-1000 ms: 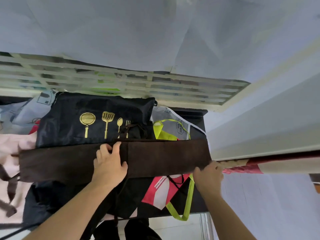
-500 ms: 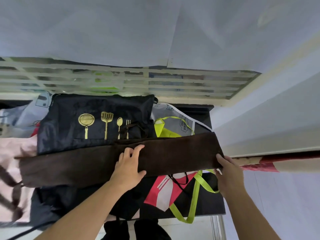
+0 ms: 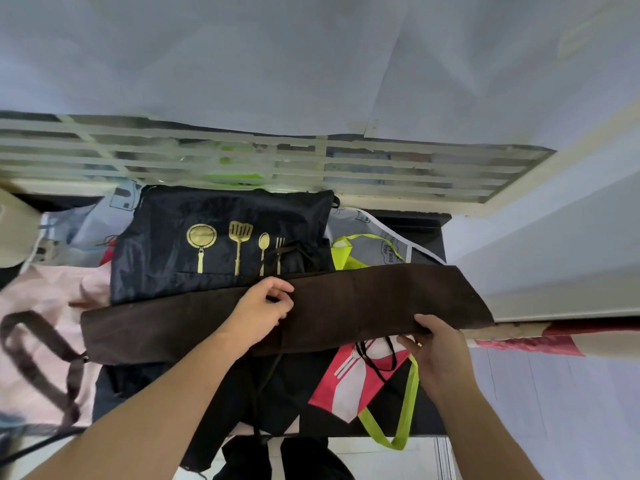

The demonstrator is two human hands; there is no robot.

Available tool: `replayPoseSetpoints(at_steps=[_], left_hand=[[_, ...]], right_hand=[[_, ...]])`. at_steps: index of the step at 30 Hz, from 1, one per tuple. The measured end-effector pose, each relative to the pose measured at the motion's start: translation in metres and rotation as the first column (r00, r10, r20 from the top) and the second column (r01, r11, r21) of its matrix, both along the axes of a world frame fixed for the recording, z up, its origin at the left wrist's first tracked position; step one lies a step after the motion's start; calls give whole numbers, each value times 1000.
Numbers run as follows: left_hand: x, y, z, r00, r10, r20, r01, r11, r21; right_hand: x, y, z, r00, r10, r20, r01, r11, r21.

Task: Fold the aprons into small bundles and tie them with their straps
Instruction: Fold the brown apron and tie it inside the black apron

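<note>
Now brown apron [image 3: 363,303], a folded strip, long axis left-right; left hand [image 3: 258,315] pinches its middle, right hand [image 3: 438,348] grips its right end.

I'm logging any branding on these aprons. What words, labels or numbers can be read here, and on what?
"Happy and free", small and partly cut off, so an uncertain reading: on the grey apron with lime-green trim.
Black apron: gold pan, spatula, spoon and fork pictures only, no words.
Brown apron: no text visible.
Red and white apron: utensil picture only, no words.
</note>
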State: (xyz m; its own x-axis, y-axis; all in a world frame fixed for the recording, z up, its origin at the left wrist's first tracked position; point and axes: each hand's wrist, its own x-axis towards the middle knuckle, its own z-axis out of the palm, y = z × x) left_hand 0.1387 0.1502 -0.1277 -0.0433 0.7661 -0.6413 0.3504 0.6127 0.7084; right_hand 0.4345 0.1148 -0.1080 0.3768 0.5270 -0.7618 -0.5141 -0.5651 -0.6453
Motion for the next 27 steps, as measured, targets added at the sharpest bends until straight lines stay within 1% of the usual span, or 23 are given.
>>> replayPoseSetpoints(at_steps=[2,4,5,6,7,8,9,10,11,12,13,14,16,17,18,20,22,23,25,27], left_hand=[[-6,-6,14,991,34,126,-29,999,-40],[-15,-11,32,965,83,248,-64,994,-85],[-19,-13,40,947,104,303,-76,992,-103],[-25,-15,48,924,130,361,-89,988,-128],[-30,-17,55,890,165,425,-104,981,-164],[-38,-20,63,848,206,489,-113,970,-213],[-45,-23,70,803,239,546,-114,960,-254],[-51,-27,76,749,282,600,-130,950,-285],[-60,-30,82,698,341,630,-174,934,-312],[-70,-34,87,666,413,621,-238,907,-348],[-85,-40,90,664,485,569,-308,871,-383],[-88,-42,89,712,516,476,-356,850,-388],[-108,-53,80,884,425,194,-364,887,-285],[-116,-57,74,929,362,82,-338,917,-213],[-123,-61,69,948,317,1,-313,937,-156],[-137,-67,62,959,272,-85,-279,957,-83],[-148,-71,63,959,231,-166,-239,970,-32],[-154,-73,63,955,214,-204,-221,975,-14],[-167,-77,62,950,185,-253,-190,982,5],[-182,-80,60,944,168,-284,-173,985,10]], right_hand=[[-17,1,19,992,70,107,-72,997,15],[-46,0,42,945,223,240,-220,975,-42],[-62,-2,52,885,338,321,-335,940,-67],[-81,-4,64,805,449,389,-461,885,-68],[-100,-7,69,688,543,481,-583,808,-78],[-121,-12,72,550,605,575,-691,716,-92],[-141,-16,72,386,650,655,-793,596,-125],[-159,-20,71,179,659,730,-875,446,-188],[-174,-25,64,-30,637,770,-927,271,-260],[-190,-30,58,-194,598,778,-934,130,-333],[-207,-36,53,-306,561,769,-919,36,-392],[-213,-39,47,-361,531,767,-908,-12,-419],[-230,-47,32,-400,489,775,-899,-47,-435],[-233,-49,29,-443,458,771,-878,-48,-476],[-234,-50,24,-470,424,774,-859,-17,-512],[-233,-51,16,-482,385,787,-820,118,-559],[-225,-50,11,-472,406,783,-765,254,-592],[-219,-49,8,-464,428,775,-736,300,-606],[-211,-48,3,-441,471,764,-707,343,-619],[-206,-49,0,-417,498,760,-696,363,-619]])
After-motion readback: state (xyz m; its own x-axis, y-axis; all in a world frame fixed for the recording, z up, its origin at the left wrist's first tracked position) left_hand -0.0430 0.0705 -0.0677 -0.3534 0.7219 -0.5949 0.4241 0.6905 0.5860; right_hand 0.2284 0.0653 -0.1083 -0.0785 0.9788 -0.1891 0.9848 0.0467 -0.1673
